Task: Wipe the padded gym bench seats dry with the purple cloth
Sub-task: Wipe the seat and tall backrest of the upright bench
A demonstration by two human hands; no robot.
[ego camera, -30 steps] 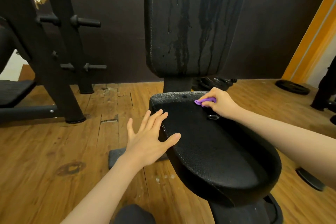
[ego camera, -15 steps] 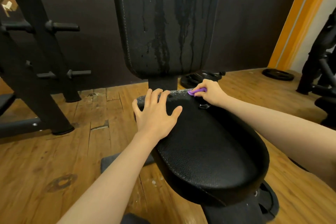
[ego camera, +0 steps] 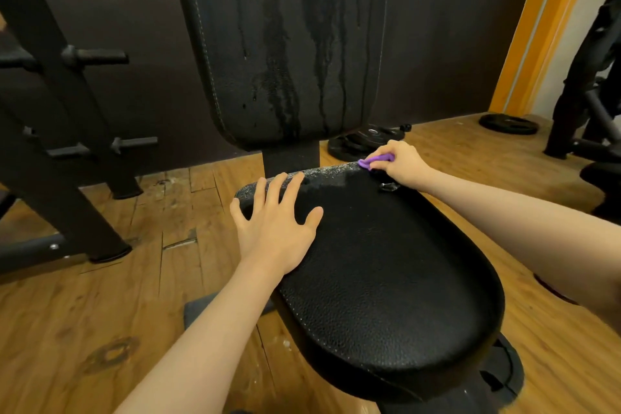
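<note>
Both hands are on the seat (ego camera: 386, 279), well apart. My left hand (ego camera: 274, 228) lies flat with the fingers spread, pressing on the pad's near-left part, fingertips close to its back edge. My right hand (ego camera: 400, 161) is curled round the bunched cloth (ego camera: 374, 159), of which only a purple fold shows past my fingers, and it holds that fold against the back right corner of the seat.

Between my hands, along the back edge, runs a strip of fine droplets (ego camera: 329, 173) that looks unwiped; the broad front of the pad looks dull and dry. So I judge I am partway through the seat, working its rear rim. Behind it the backrest (ego camera: 285, 44) stands upright, streaked with dark runs of water.

Next, I think, the cloth should sweep left along that wet strip toward my left hand, with firm pressure into the grain, and my left hand must lift out of the way. After that the backrest needs long strokes, since the runs would otherwise drip onto the seat.
</note>
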